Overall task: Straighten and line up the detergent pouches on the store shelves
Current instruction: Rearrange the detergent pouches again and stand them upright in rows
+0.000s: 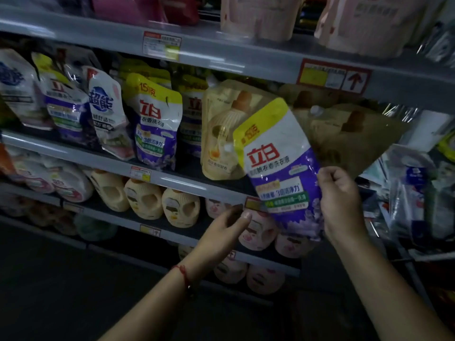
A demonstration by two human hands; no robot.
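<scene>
One purple pouch (283, 166) is off the middle shelf (157, 177), tilted, pinched in the right hand (341, 205); left hand (227, 226) hangs loose-fingered below. Shelved pouches (157, 124) lean unevenly, so most work remains.

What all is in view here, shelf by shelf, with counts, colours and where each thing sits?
Held pouch: one, purple, white and yellow, tilted, off the shelf, in front of the cream pouches.
Purple pouches: at least three, middle shelf, leaning.
White pouch: one, blue lettering, middle shelf, leaning.
Cream pouches: several, middle shelf right.
Cream bottles: three, lower shelf.
Pink bottles: several, lower shelves.
Pink pouches: two, top shelf.
Price tags: several, shelf edges.
Hands: right hand pinches the held pouch's edge; left hand open below it.
</scene>
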